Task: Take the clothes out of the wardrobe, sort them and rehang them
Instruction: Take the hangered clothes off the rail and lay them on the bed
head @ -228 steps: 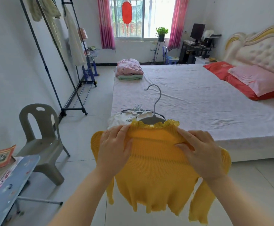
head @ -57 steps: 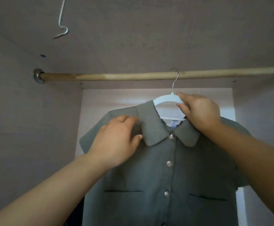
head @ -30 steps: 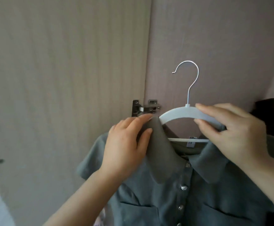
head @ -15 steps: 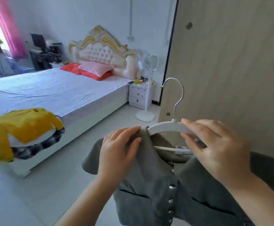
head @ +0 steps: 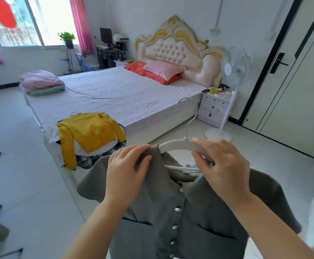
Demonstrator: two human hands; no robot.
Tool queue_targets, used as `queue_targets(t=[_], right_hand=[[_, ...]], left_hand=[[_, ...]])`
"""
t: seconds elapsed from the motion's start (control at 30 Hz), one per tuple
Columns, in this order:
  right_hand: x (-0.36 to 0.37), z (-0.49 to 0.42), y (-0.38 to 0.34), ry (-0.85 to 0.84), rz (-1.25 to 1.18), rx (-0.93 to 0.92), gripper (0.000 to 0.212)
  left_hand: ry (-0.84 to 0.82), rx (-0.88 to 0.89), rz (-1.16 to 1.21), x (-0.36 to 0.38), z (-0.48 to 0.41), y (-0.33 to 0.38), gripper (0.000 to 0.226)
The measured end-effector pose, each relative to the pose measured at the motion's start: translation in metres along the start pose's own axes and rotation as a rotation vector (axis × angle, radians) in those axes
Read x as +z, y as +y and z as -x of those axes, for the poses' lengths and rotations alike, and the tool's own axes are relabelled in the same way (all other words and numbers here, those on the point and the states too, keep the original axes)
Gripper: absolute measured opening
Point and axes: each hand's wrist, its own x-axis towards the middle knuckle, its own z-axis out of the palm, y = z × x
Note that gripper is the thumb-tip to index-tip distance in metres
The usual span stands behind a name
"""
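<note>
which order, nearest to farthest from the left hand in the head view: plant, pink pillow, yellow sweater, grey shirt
1. Grey shirt, on its hanger: the left hand pinches its collar.
2. Yellow sweater, just beyond the hand to the left, on the near corner of the bed.
3. Pink pillow, at the head of the bed.
4. Plant, far back, upper left.

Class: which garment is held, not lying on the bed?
The grey buttoned shirt on its white hanger, gripped by left hand and right hand; the yellow sweater lies on the bed.
</note>
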Motion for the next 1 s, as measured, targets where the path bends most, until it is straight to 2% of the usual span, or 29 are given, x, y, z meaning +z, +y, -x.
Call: queue_targets(t=[0.33, 0.47, 0.63, 1.0], right_hand=[[0.171, -0.063, 0.03, -0.045, -0.176, 0.065, 0.031], [0.249, -0.093, 0.067, -0.05, -0.234, 0.083, 0.027], [0.35, -0.135, 0.128, -0.103, -0.324, 0.074, 0.034], [0.536, -0.25, 0.231, -0.194, -0.398, 0.056, 0.032]], left_hand=[[0.02, -0.094, -0.166, 0.044, -0.094, -0.107, 0.021], [0.013, -0.142, -0.193, 0.086, -0.142, -0.151, 0.02], [0.016, -0.197, -0.224, 0.152, -0.212, -0.202, 0.02], [0.006, -0.337, -0.192, 0.263, -0.378, -0.298, 0.02]])
